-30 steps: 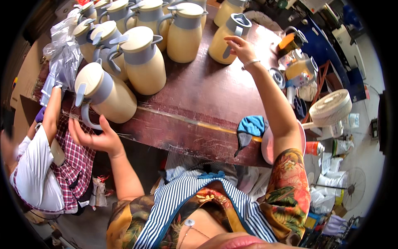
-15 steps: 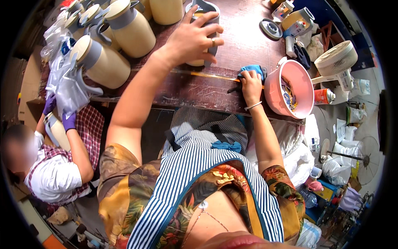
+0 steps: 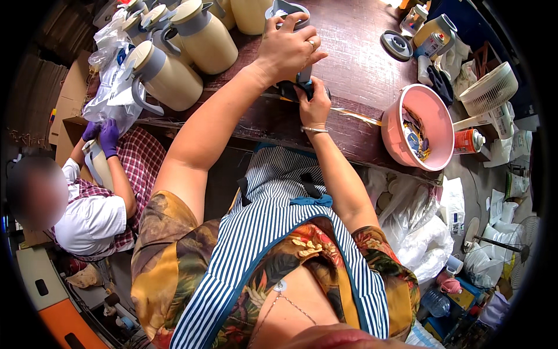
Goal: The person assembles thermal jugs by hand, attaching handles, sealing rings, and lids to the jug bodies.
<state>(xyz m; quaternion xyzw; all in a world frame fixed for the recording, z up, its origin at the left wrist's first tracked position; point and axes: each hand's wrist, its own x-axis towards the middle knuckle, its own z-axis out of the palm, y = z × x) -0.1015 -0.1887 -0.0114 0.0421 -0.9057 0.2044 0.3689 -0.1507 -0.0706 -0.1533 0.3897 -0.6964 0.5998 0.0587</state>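
A jug with a grey rim stands near the table edge, its lid off and its body mostly covered by my arms. My left hand is closed around its upper part, fingers bent over the grey collar. Just below, my right hand pinches a dark cloth with a bit of blue showing, pressed near the lower end of the jug's grey handle. How much of the cloth lies under my fingers is hidden. A round grey lid lies farther right on the table.
Several cream jugs crowd the table's left side. At the right edge sit a pink bucket with small pieces inside, a small fan and a red can. A co-worker with purple gloves handles a jug and plastic at left.
My right hand has moved left with the cloth, from beside the pink bucket to the jug. My left hand stays on the jug. The view has shifted slightly.
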